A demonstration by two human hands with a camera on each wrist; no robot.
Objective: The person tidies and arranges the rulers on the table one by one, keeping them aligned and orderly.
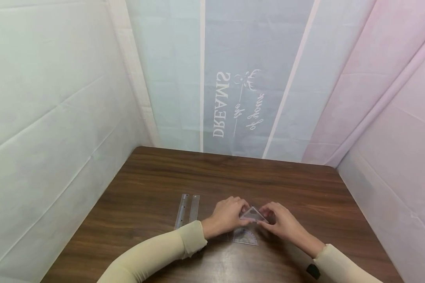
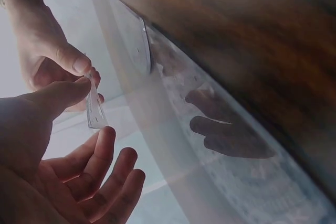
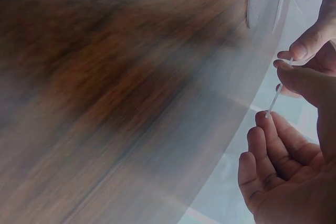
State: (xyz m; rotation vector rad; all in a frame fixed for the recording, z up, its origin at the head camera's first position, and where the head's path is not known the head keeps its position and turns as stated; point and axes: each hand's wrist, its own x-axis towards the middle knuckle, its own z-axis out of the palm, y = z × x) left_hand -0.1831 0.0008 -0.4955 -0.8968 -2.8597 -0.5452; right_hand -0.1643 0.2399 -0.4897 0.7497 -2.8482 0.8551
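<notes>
A clear plastic set square (image 1: 253,214) is held above the table, between both hands, its peak upward in the head view. My left hand (image 1: 230,212) pinches its left corner between thumb and fingers. My right hand (image 1: 284,223) pinches the opposite corner. In the left wrist view the set square (image 2: 94,109) shows narrow, with a fingertip at its lower end. The right wrist view has the set square (image 3: 274,98) nearly edge-on. A clear protractor (image 1: 246,237) with purplish markings lies on the table just below the hands.
Two clear rulers (image 1: 182,211) lie side by side left of my left hand, partly hidden by the sleeve. The brown wood-grain table (image 1: 156,169) meets fabric-covered walls at the back and sides. A small dark object (image 1: 313,271) shows by the right sleeve.
</notes>
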